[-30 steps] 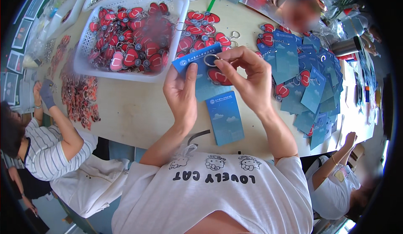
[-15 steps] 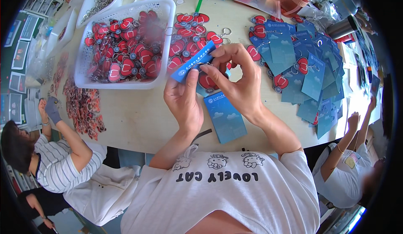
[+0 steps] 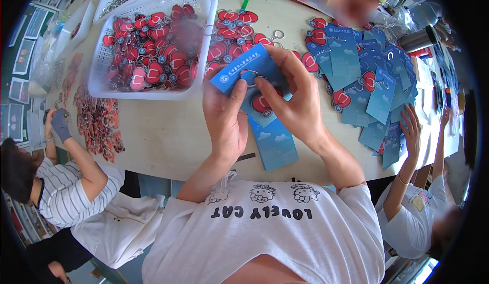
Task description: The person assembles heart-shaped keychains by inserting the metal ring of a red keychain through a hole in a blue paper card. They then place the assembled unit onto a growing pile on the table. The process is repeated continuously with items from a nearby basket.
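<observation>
Above the table, both hands hold one blue backing card (image 3: 249, 62) with white print, tilted towards me. My left hand (image 3: 224, 123) is closed on its left side, the thumb on the card front by a metal ring. My right hand (image 3: 300, 103) grips the right side, fingers behind it, its thumb pressing near the same ring. A red keychain (image 3: 261, 103) lies against the card's lower front, partly covered by the right thumb. Beneath, a blue card (image 3: 276, 146) with cloud pictures lies on the table.
A white basket (image 3: 153, 93) full of red keychains stands at left, with loose keychains (image 3: 229, 39) beside it. Cards with keychains (image 3: 379, 95) are heaped at right. Small orange-red packets (image 3: 99, 126) lie at far left. Co-workers sit on both sides; a hand (image 3: 411, 126) reaches near the heap.
The held card has turned so its front shows more fully, and the red keychain is now visible on it. At right, the co-worker's hand has opened and moved towards the card heap.
</observation>
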The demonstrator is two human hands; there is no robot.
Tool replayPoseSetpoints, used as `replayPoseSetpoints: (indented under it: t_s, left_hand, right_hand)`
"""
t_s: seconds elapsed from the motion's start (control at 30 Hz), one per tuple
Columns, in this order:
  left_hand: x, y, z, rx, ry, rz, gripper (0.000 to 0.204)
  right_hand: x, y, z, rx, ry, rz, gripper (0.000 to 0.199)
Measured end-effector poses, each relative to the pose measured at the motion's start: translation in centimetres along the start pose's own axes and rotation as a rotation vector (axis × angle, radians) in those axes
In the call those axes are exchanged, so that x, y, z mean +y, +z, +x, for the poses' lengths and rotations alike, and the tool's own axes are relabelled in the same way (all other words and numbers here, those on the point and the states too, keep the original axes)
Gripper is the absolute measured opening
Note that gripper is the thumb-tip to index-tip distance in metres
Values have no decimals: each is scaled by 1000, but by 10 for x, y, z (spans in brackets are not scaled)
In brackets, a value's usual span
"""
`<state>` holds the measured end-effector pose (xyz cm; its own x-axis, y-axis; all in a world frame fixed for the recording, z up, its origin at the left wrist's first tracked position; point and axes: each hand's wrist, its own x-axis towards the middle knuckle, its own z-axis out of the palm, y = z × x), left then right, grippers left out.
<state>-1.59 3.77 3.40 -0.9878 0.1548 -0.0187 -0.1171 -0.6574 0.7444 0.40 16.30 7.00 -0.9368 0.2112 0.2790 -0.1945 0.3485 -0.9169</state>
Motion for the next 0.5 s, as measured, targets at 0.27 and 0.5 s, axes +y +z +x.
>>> replayPoseSetpoints:
  t_s: [0.27,0.5]
  left_hand:
    - [-17,-51,-15,-325,314,1581,55]
    - [-22,-51,-22,-413,298,1636,53]
  right_hand:
    - [66,-107,29,243,101,8,49]
    - [161,-177,79,438,-83,-1202,58]
